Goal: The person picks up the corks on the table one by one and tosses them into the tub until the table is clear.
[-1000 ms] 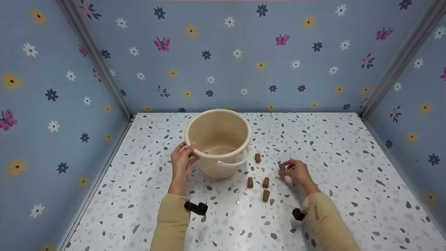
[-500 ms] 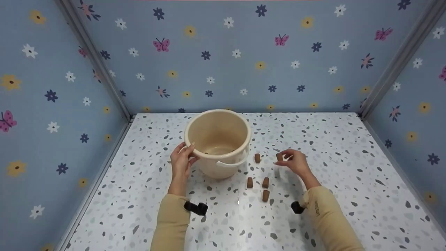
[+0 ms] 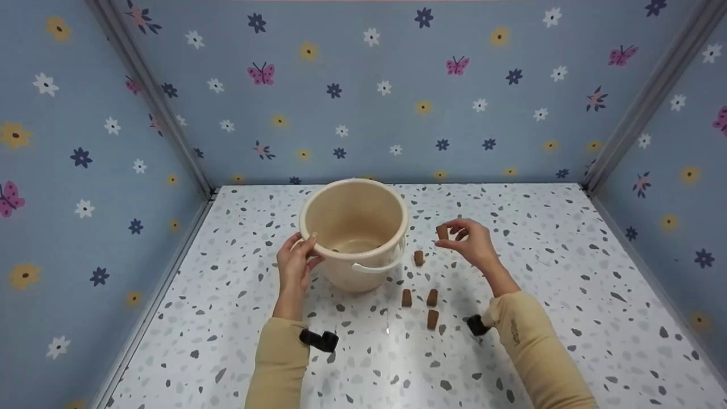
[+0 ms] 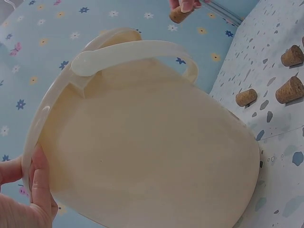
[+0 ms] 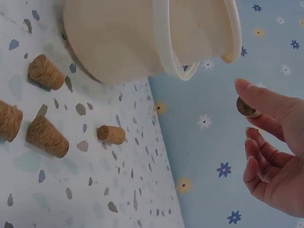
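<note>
A cream plastic bucket [image 3: 355, 272] stands upright on the speckled table. My left hand [image 3: 294, 264] grips its rim on the near left side, thumb over the edge, as the left wrist view also shows. Between thumb and index finger my right hand [image 3: 471, 241] pinches a brown cork [image 3: 442, 232], raised above the table to the right of the bucket. In the right wrist view that cork [image 5: 245, 108] shows its end face, partly covered by the thumb. Several small dark bits show at the bottom inside the bucket, mostly hidden by its near rim.
Several more corks lie on the table: one cork [image 3: 418, 258] close to the bucket's right side, the others nearer the front, such as this cork [image 3: 433, 319]. The bucket's white handle [image 3: 377, 267] hangs down at the front. Blue flowered walls [image 3: 363, 130] enclose the table [image 3: 539, 272].
My right hand has lifted the cork off the table and carried it up, away from me and slightly left toward the bucket. My left hand and the bucket have stayed in place.
</note>
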